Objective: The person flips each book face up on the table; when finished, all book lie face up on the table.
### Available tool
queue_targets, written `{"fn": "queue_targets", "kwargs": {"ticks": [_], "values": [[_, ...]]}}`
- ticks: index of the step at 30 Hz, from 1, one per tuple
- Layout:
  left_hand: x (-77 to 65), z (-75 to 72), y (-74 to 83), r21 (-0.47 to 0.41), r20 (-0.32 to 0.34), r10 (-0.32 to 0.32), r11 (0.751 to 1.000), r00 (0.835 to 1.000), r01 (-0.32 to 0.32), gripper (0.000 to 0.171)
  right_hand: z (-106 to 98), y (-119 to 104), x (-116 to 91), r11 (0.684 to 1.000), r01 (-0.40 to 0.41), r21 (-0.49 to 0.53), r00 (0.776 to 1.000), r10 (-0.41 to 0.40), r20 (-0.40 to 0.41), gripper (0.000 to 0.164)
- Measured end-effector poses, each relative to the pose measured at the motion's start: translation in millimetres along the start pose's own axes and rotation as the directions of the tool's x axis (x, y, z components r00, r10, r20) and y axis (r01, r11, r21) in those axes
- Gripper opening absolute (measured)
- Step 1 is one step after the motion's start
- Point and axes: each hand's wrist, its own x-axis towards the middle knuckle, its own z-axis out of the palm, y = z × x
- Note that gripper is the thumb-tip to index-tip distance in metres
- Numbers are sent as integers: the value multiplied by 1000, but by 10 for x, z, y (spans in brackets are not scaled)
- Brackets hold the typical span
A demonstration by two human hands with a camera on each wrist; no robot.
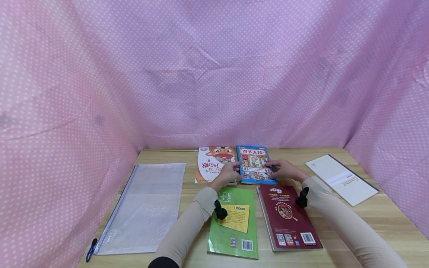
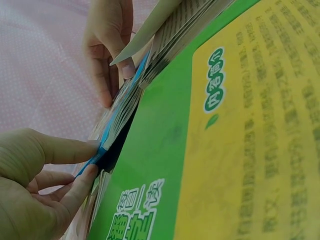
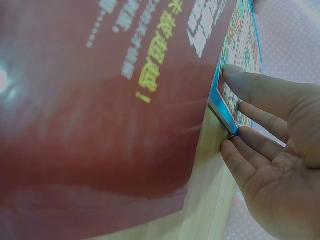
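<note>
Blue-bordered illustrated book (image 1: 253,162), closed, face up, held by its sides, at the back of the table (image 1: 289,153)

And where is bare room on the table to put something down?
Bare wood shows between the blue book and the notepad, beyond the right hand, and in front of the notepad, right of the right sleeve. Crowded: the middle, around the green book, maroon book and orange-white book.

The left hand (image 1: 226,174) and right hand (image 1: 286,170) block two sides of the blue book (image 1: 255,178); the green book (image 1: 231,240) and maroon book (image 1: 286,230) crowd its near edge. Bare tabletop (image 1: 190,173) runs between pouch (image 1: 151,208) and white book (image 1: 206,174). The right sleeve (image 1: 342,219) bars the maroon book–notepad (image 1: 343,186) gap.
</note>
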Motion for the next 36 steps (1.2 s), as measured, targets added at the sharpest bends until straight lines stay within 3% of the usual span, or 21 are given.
{"fn": "queue_targets", "kwargs": {"ticks": [16,27,36], "values": [[-41,16,33,35,5,19,999,1000,-20,77,-9,23,5,1000,7,17,1000,-7,1,56],[-22,40,47,131,-5,23,991,1000,-22,84,-4,-20,-13,1000,-27,16,1000,27,-3,55],[-25,36,48,118,6,23,993,1000,-23,84,-2,7,13,1000,-9,17,1000,9,6,56]]}}
